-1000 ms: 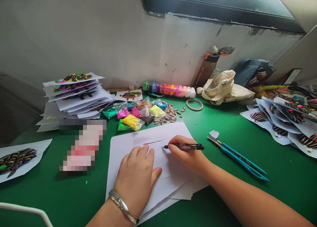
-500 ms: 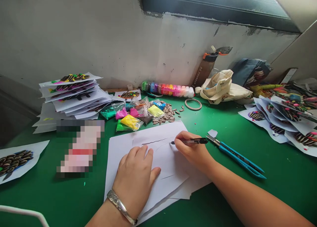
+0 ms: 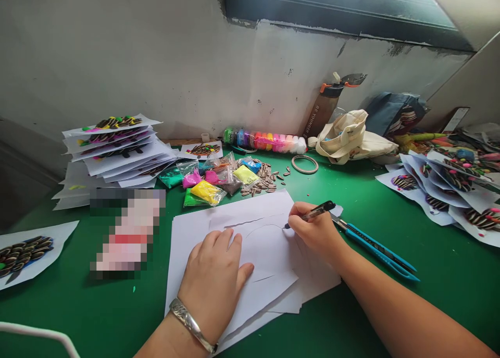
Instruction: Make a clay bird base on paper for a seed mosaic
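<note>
My left hand (image 3: 213, 277) lies flat on a stack of white paper (image 3: 191, 228), fingers stretched out, a silver bangle on its wrist. In my right hand (image 3: 316, 233) is a black pen (image 3: 318, 211), pinched near its tip, which touches the top sheet. A thin curved line (image 3: 265, 225) runs across that sheet to the pen tip. The sheet also has slits or torn edges above and below the curve. Just right of my right hand lies a blue utility knife (image 3: 380, 251), beside a small paper scrap (image 3: 336, 210).
Bags of coloured clay (image 3: 207, 191) and loose sunflower seeds (image 3: 267, 178) lie behind the paper, near a tape roll (image 3: 304, 164). Seed-decorated sheets are piled left (image 3: 121, 155) and right (image 3: 441, 186). A bottle (image 3: 322, 111) and a cloth bag (image 3: 351, 139) stand by the wall.
My right hand has moved the pen rightward and the curved line has grown longer, bending over at its top. My left hand has stayed in place on the paper.
</note>
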A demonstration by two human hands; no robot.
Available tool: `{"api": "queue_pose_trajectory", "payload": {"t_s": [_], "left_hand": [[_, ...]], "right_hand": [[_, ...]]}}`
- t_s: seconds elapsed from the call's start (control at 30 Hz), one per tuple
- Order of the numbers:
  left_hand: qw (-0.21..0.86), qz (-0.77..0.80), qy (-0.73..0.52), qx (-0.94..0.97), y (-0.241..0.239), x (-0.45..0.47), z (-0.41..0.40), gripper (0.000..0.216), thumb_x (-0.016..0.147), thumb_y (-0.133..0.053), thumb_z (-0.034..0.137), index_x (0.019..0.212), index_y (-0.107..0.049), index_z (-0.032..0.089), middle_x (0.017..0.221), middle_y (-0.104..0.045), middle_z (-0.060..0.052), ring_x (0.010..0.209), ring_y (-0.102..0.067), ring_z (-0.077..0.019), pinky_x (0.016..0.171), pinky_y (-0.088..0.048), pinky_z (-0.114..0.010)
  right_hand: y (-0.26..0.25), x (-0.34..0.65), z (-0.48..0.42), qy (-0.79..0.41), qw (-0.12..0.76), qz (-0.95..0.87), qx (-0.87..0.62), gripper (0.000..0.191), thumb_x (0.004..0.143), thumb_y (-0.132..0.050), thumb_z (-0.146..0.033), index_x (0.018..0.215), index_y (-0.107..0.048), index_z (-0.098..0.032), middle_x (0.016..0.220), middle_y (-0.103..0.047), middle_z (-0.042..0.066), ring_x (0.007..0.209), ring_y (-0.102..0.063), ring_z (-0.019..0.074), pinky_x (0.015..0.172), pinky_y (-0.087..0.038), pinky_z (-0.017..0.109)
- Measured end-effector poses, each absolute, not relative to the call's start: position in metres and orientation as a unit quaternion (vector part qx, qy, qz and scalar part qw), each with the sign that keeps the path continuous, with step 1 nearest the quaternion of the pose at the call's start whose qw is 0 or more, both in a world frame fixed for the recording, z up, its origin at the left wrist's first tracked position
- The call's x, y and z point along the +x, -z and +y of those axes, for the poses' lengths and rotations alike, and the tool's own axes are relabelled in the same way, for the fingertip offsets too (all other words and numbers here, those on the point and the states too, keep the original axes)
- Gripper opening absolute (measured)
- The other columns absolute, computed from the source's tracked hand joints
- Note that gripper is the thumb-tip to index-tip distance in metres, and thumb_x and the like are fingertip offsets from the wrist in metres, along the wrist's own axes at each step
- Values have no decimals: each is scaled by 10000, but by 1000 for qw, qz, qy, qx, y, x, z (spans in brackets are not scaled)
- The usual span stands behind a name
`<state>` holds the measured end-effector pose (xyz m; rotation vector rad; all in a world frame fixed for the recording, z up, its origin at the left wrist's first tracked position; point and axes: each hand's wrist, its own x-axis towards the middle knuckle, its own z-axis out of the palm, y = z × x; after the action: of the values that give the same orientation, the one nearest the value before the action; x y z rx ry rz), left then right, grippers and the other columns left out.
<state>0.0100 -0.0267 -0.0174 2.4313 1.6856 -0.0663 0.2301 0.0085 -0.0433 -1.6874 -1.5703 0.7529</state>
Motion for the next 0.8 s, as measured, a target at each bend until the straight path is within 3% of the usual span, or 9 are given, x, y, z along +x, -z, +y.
{"api": "queue_pose_trajectory", "payload": {"t_s": [0.1,0.2,0.37,0.6,0.8], "left_hand": [[92,566,17,819,18,10,-26,409,864,-591,314,1250,-613,182,1330,-584,-112,1230,-494,-314,993,-454,-493],[98,565,17,819,17,10,-25,417,861,-597,324,1251,-613,177,1332,-583,-113,1240,-486,-313,1000,-451,-492],[114,558,24,821,14,7,-23,452,851,-611,341,1273,-596,180,1343,-573,-113,1252,-477,-308,1005,-450,-487],[113,559,23,821,13,7,-23,444,829,-641,349,1244,-611,196,1331,-580,-109,1244,-490,-310,1006,-454,-478],[108,556,15,824,13,7,-23,431,839,-625,333,1247,-607,197,1335,-576,-113,1240,-493,-310,1004,-453,-480]], "right_hand": [[42,232,8,-285,370,-609,-641,142,676,-472,-202,533,-477,-202,490,-396,-45,512,-360,111,474,-252,253],[39,226,3,-305,393,-629,-597,128,728,-507,-205,613,-561,-193,568,-519,-28,564,-449,117,516,-333,239],[39,205,-8,-376,349,-678,-526,86,759,-588,-204,766,-673,-197,694,-663,-2,633,-570,130,591,-426,237],[47,197,-12,-357,309,-751,-462,117,767,-628,-203,842,-716,-211,762,-693,13,704,-607,140,667,-449,252],[40,198,-11,-363,266,-743,-495,96,740,-598,-166,736,-689,-199,680,-659,-8,635,-557,126,601,-405,237]]}}
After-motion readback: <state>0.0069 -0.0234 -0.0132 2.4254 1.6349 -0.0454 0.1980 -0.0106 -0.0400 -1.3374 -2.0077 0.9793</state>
